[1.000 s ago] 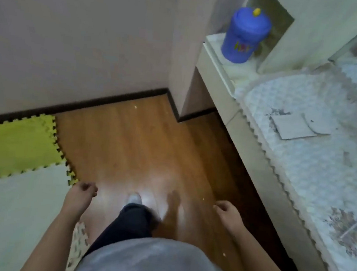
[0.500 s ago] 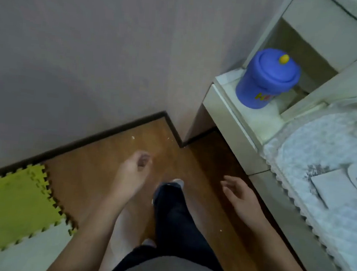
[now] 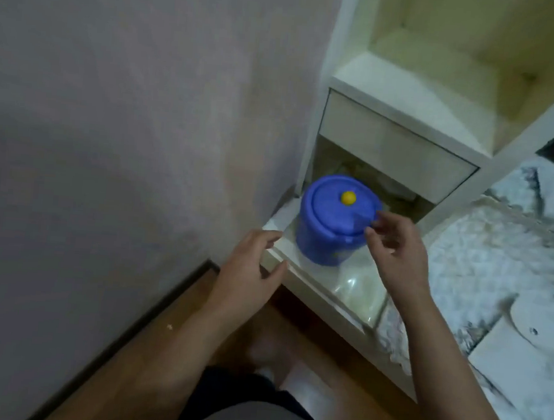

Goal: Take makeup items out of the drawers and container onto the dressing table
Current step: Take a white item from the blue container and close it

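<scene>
A blue lidded container (image 3: 329, 227) with a small yellow knob on its lid stands at the left end of the white dressing table (image 3: 325, 291), under a shut drawer (image 3: 393, 149). My right hand (image 3: 395, 249) is open beside the container's right rim, fingertips almost touching the lid. To the container's left, my left hand (image 3: 251, 264) hovers open at the table's front corner, holding nothing. No makeup items are visible.
A pinkish wall (image 3: 127, 115) rises close on the left. Open white shelves (image 3: 446, 57) sit above the drawer. A white quilted cloth (image 3: 497, 260) covers the table to the right, with flat white pieces (image 3: 523, 348) on it. Wooden floor lies below.
Both hands have risen from beside my legs to either side of the blue container. The view has swung up and closer to the table's left end.
</scene>
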Motion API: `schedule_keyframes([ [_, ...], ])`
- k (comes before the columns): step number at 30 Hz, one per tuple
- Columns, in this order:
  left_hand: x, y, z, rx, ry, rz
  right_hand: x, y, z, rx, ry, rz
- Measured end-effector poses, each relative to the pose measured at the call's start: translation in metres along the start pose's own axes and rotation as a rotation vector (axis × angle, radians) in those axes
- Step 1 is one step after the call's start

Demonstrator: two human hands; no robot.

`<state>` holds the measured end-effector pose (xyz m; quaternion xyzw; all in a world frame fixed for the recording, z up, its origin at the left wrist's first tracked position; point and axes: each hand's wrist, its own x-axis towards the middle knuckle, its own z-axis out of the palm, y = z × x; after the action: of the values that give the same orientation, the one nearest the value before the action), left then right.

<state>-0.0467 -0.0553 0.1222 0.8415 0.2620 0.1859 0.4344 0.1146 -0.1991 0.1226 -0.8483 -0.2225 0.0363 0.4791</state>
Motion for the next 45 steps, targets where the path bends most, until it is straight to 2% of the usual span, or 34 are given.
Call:
schedule_keyframes([
  [4, 0.044, 0.001, 0.014, 0.053, -0.117, 0.069, 0.045, -0.003, 0.020, -0.185, -0.008, -0.024],
  [8, 0.075, 0.000, 0.017, 0.092, -0.207, 0.154, 0.069, -0.004, 0.040, -0.351, -0.108, 0.048],
  [11, 0.095, 0.000, 0.014, 0.072, -0.262, 0.205, 0.073, -0.006, 0.046, -0.369, -0.141, 0.076],
  [14, 0.114, -0.005, 0.015, 0.073, -0.290, 0.266, 0.074, -0.010, 0.043, -0.299, -0.101, 0.112],
  [18, 0.128, -0.008, 0.015, 0.088, -0.300, 0.333, 0.068, -0.016, 0.025, -0.162, 0.095, 0.155],
  [21, 0.135, -0.008, 0.020, 0.104, -0.321, 0.388, 0.047, -0.006, 0.012, -0.072, 0.136, 0.243],
  [27, 0.156, 0.000, 0.041, 0.234, -0.465, 0.439, 0.007, 0.020, -0.008, 0.176, 0.322, 0.462],
  [33, 0.180, 0.014, 0.073, 0.604, -0.678, 0.597, -0.001, 0.024, -0.013, 0.381, 0.442, 0.542],
  [37, 0.177, 0.022, 0.096, 0.545, -0.804, 0.486, -0.005, 0.024, -0.014, 0.433, 0.493, 0.557],
  [45, 0.175, 0.022, 0.108, 0.682, -0.785, 0.470, -0.014, 0.026, -0.014, 0.498, 0.516, 0.605],
])
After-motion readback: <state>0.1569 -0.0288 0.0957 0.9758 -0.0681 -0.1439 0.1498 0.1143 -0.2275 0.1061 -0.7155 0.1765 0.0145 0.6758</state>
